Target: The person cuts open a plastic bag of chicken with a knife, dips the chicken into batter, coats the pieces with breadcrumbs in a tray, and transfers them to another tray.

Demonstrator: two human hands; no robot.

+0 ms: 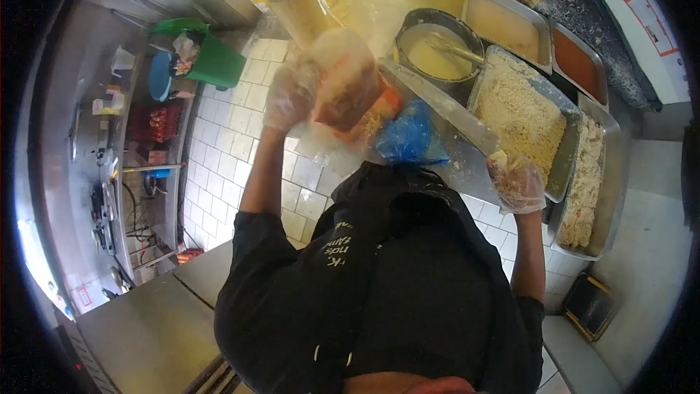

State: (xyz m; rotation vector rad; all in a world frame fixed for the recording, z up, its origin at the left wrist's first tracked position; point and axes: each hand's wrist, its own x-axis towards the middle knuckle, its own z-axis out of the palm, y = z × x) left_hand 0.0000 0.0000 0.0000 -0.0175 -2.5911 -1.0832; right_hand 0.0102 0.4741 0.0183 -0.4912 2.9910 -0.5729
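Observation:
My right hand (518, 184), in a clear plastic glove with crumbs stuck on it, is closed on the handle of a long, broad-bladed knife (446, 108). The blade points up and left across the steel table, passing just below a black pot (440, 76) of pale batter. My left hand (290, 95), also gloved and blurred by motion, is closed at the side of a clear plastic bag (348, 87) with red print and something brownish inside. Beneath that bag lies an orange-red bag (379, 113) with yellowish crumbs showing. Next to it sits a blue plastic bag (413, 133).
Right of the pot stand a tray of crumbs (521, 102), a tray of pale liquid (508, 25), a tray of red-orange powder (578, 58) and a tray of coated pieces (581, 197). A cardboard tube (295, 7) is at the back; a green bin (217, 62) stands left.

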